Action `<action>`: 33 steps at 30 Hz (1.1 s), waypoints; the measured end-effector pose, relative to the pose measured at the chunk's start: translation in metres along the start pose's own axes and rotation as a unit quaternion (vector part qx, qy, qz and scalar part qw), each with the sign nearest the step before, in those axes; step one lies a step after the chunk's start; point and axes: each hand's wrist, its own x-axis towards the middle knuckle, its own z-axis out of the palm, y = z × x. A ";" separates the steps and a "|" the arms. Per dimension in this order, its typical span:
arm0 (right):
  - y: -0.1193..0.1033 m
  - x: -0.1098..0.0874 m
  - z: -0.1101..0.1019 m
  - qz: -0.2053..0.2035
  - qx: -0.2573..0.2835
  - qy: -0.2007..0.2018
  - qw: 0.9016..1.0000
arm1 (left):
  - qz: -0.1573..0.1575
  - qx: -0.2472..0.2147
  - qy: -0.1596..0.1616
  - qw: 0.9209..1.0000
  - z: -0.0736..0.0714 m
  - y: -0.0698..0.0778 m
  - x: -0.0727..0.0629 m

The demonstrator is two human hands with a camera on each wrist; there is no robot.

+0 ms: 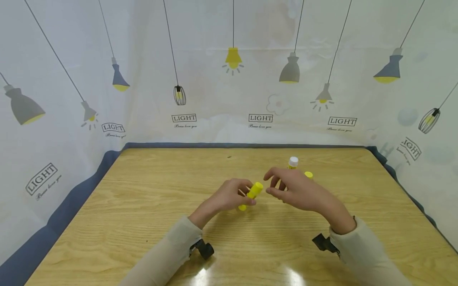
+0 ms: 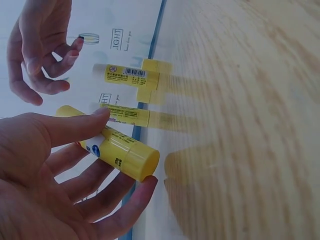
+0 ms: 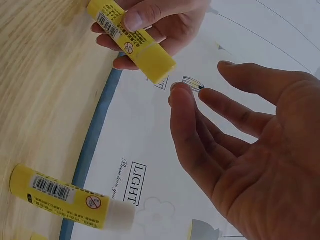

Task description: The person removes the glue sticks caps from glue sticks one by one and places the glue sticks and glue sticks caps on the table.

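My left hand (image 1: 228, 194) holds a yellow glue stick (image 1: 256, 189) at a tilt, thumb on one side and fingers on the other. The stick's yellow cap end (image 3: 158, 65) points up toward my right hand (image 1: 302, 190). That hand hovers just to the right, its fingers loosely bent and nothing between them, apart from the stick. Beyond it stands a glue stick with a white cap (image 1: 293, 161), partly hidden by the hand in the head view. The left wrist view shows two standing glue sticks, one nearer (image 2: 131, 76) and another (image 2: 126, 115) beside it.
A yellow round top (image 1: 309, 174) shows behind my right hand; its lower part is hidden. The wooden table (image 1: 143, 222) ends at a dark blue edge, against a pale backdrop (image 1: 214, 24) printed with lamps. Each sleeve carries a small black wrist camera (image 1: 204, 249).
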 end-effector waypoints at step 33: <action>0.013 0.017 0.041 0.057 -0.001 -0.039 0.998 | 0.021 0.021 -0.034 0.999 0.002 0.000 -0.002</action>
